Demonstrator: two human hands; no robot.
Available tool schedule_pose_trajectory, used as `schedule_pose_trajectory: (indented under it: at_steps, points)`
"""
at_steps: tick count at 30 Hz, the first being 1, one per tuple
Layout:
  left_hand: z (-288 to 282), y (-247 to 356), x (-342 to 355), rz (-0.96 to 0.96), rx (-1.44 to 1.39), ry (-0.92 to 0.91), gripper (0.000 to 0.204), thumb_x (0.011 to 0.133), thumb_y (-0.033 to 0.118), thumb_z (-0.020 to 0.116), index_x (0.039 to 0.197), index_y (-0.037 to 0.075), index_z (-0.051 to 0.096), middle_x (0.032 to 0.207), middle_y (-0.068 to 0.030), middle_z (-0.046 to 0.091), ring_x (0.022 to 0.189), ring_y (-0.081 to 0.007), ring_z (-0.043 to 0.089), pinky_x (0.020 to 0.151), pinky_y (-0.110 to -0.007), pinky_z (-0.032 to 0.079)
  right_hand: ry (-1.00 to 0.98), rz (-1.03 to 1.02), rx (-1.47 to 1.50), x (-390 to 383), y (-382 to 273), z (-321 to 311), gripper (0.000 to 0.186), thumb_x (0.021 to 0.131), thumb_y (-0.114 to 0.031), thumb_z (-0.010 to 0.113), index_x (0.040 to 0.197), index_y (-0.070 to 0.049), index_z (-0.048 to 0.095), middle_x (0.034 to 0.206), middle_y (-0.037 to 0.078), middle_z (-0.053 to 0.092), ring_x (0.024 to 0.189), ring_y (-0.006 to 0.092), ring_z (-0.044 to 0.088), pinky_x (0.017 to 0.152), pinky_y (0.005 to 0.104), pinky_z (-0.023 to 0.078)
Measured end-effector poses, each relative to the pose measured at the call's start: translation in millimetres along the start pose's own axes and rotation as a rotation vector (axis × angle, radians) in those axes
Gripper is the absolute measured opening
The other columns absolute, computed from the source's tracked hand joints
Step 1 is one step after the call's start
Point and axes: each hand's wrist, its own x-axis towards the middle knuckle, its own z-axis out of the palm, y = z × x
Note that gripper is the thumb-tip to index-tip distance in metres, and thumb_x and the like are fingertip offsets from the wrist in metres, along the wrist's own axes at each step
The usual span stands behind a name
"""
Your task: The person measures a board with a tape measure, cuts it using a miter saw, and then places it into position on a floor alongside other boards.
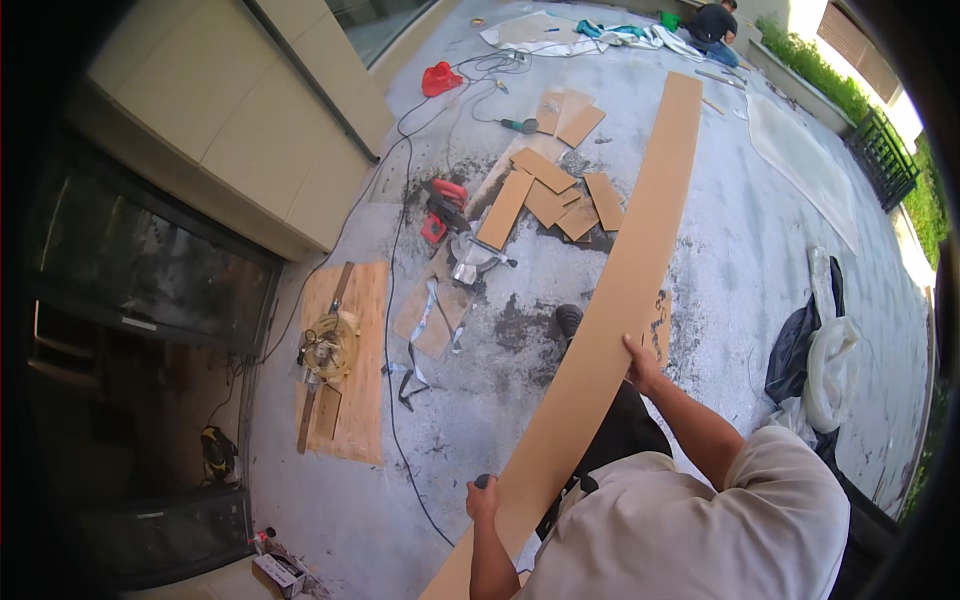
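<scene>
A long tan board [600, 330] slants across the middle, running from the lower edge beside my body to the far side. My right hand [640, 366] is closed on its right edge, the thumb on top and the fingers mostly hidden beneath. Across the near part of the board reaches my left forearm. My left hand [482, 499] is closed at the board's left edge around a small dark object [484, 481], its kind too small to tell. Beneath the board, another tan piece with dark handwritten marks [659, 325] shows partly, close to my right hand.
A red and silver mitre saw [450, 215] stands left of the board, near several cut tan pieces [545, 190]. Black cables [400, 290] cross the floor. Further left lies a wooden panel [365, 380] bearing a round tool. Plastic sheeting [832, 370] lies right; a person [712, 25] crouches far off.
</scene>
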Motion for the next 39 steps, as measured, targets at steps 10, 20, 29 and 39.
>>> schedule_pose_trajectory:
  at_steps: [10,20,29,39]
  points:
    - [-15.2,189.7,164.8,-0.121,0.076,0.016,0.078,0.077,0.058,0.067,0.129,0.004,0.049,0.113,-0.0284,0.066,0.108,-0.0453,0.064,0.095,-0.05,0.05,0.299,-0.108,0.009,333.2,-115.0,75.0,0.073,0.091,-0.046,0.07,0.135,0.009,0.051,0.131,0.018,0.061,0.114,0.028,0.062,0.098,0.0389,0.05]
    - [-5.2,330.1,313.3,-0.127,0.034,-0.044,0.076,0.079,0.054,0.069,0.129,0.003,0.046,0.112,-0.0308,0.066,0.105,-0.0477,0.064,0.092,-0.052,0.051,0.439,0.012,-0.122,521.7,-150.9,105.9,0.079,0.088,-0.055,0.07,0.13,0.011,0.055,0.128,0.018,0.062,0.113,0.0273,0.062,0.101,0.0363,0.047]
    - [112.5,314.3,573.1,-0.067,0.081,-0.066,0.083,0.077,0.055,0.07,0.134,-0.001,0.046,0.119,-0.031,0.063,0.109,-0.048,0.062,0.094,-0.052,0.05,0.487,-0.069,-0.141,728.6,11.3,87.6,0.085,0.085,-0.058,0.072,0.129,0.013,0.054,0.128,0.019,0.062,0.115,0.0268,0.061,0.098,0.0357,0.048]
    - [253.1,280.0,781.0,0.055,0.033,0.075,0.079,0.08,0.048,0.071,0.135,-0.003,0.048,0.121,-0.0333,0.062,0.113,-0.048,0.06,0.098,-0.051,0.048,0.48,-0.141,-0.19,892.6,174.5,40.9,0.089,0.086,-0.064,0.065,0.128,0.014,0.056,0.125,0.022,0.064,0.112,0.0278,0.063,0.096,0.0348,0.048]
